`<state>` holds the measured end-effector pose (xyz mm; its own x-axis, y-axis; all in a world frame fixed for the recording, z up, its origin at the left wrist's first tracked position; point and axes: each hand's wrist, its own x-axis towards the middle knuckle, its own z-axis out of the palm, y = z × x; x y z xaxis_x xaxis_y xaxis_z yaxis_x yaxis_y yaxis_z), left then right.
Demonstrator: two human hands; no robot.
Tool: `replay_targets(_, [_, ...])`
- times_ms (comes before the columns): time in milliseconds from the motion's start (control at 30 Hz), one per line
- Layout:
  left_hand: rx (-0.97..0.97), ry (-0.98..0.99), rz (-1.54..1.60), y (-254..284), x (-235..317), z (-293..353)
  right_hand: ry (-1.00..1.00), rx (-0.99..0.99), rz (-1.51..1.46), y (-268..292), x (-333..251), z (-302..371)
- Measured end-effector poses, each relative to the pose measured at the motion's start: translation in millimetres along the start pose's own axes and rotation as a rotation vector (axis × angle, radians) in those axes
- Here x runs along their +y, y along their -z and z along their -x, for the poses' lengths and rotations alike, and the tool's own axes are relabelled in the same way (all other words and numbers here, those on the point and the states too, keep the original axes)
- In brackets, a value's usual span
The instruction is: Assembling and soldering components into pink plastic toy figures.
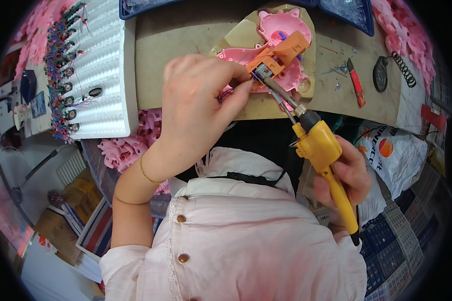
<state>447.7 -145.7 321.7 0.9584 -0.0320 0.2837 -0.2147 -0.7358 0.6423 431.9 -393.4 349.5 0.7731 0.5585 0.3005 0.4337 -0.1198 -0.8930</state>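
My right hand [354, 173] is wrapped round the handle of a yellow soldering gun [320, 143]. Its metal tip reaches up and left to an orange plastic housing [292, 49] with a small dark part inside. That housing sits on an open pink toy shell [289, 24], which lies in a beige fixture [309, 67]. Beside the tip, my left hand [201, 95] pinches thumb and forefinger together on thin dark wires [226, 94] at the housing's edge. The exact joint is partly hidden by my fingers and the tip.
A white ridged foam tray [98, 65] with rows of wired parts stands at the left. Right of the fixture lie a red utility knife [356, 83], loose screws and a dark oval object [380, 73]. Blue bins [349, 17] line the back; pink shells [123, 150] fill a bin below.
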Motion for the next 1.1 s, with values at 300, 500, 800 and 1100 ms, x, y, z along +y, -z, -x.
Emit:
replay_targets(300, [-0.027, -0.056, -0.056, 4, 2, -2, 0.295, -0.042, 0.332, 0, 3, -11])
replay_targets(500, [-0.053, -0.027, -0.041, 5, 2, -3, 0.176, 0.099, 0.202, 6, 3, 9])
replay_targets(800, [0.070, -0.255, -0.203, 21, 0, 5, 0.041, 0.323, 0.188, 8, 9, 30])
replay_targets(1100, [-0.012, 0.300, 0.817, 15, 6, 12, -0.068, 0.567, 0.094, 3, 12, 30])
